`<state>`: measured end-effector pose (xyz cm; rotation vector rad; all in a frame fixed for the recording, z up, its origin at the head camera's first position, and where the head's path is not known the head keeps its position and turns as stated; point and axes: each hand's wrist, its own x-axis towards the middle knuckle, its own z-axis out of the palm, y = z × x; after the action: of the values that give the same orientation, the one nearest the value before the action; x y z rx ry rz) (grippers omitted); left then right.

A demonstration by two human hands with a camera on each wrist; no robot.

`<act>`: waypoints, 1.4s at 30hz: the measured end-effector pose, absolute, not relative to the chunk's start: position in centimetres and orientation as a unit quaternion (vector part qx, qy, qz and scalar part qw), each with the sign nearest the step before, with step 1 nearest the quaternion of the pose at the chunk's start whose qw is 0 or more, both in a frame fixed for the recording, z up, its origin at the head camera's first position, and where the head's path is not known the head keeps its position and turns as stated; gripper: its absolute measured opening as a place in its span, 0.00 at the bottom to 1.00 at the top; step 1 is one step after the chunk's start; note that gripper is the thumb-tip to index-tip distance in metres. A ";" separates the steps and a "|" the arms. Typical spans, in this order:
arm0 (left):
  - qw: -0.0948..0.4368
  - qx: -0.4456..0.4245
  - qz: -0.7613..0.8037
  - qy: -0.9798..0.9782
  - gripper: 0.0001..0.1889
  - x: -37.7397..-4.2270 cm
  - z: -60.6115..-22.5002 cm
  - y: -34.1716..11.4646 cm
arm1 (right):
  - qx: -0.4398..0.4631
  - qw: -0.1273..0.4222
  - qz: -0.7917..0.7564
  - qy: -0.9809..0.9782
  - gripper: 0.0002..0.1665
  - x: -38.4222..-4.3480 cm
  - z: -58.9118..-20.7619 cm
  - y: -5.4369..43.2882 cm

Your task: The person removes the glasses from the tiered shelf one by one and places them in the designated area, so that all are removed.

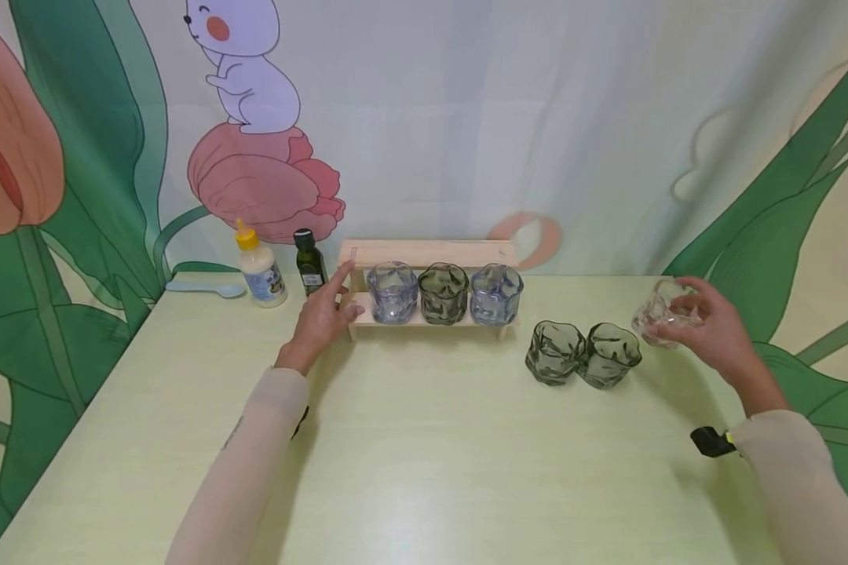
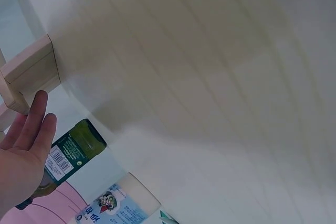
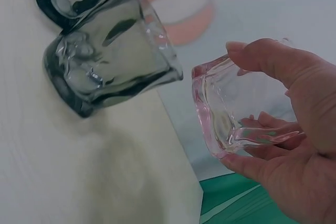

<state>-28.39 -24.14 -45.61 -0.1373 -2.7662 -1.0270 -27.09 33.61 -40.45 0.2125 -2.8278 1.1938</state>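
My right hand (image 1: 722, 328) grips a clear, pink-tinted glass (image 1: 660, 318) at the back right; in the right wrist view the glass (image 3: 215, 106) is tilted, with thumb and fingers around its sides. Two grey-green glasses, one (image 1: 554, 357) left of the other (image 1: 611, 357), stand side by side to its left. My left hand (image 1: 321, 318) is at the left end of a two-tier wooden rack (image 1: 431, 253), its fingers extended against the wood. On the rack's lower shelf stand a bluish glass (image 1: 393, 294), a grey-green glass (image 1: 444, 294) and another bluish glass (image 1: 497, 294).
Beside my left hand stands a dark green bottle (image 1: 310, 263), with a yellow-capped bottle (image 1: 261, 271) left of it. A pale blue spoon (image 1: 205, 288) lies at the back left. Behind the light table (image 1: 424, 463) hangs a printed curtain (image 1: 431, 125).
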 end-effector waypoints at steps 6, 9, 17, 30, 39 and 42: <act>0.091 -0.042 -0.343 -0.934 0.43 -28.7 -45.6 -24.2 | 0.071 0.028 0.380 -0.922 0.52 -26.8 -41.8 34.6; 0.093 -0.042 -0.342 -0.934 0.43 -28.7 -45.6 -24.2 | 0.074 0.026 0.373 -0.925 0.52 -26.8 -42.5 34.9; 0.077 -0.035 -0.342 -0.936 0.44 -28.9 -45.6 -24.2 | 0.096 0.009 0.368 -0.925 0.49 -26.4 -43.9 34.9; 0.072 -0.029 -0.337 -0.938 0.44 -28.8 -45.5 -24.0 | 0.111 -0.010 0.384 -0.916 0.48 -26.0 -46.5 35.2; 0.070 -0.026 -0.342 -0.937 0.43 -28.8 -45.4 -24.0 | 0.128 0.004 0.394 -0.910 0.48 -26.3 -47.2 35.3; 0.070 -0.025 -0.343 -0.937 0.43 -28.8 -45.4 -24.2 | 0.131 0.008 0.393 -0.910 0.49 -26.5 -47.3 35.1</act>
<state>-28.77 -24.21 -45.43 -0.0759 -2.8185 -1.0313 -26.55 35.11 -47.34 0.4111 -2.8451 1.2285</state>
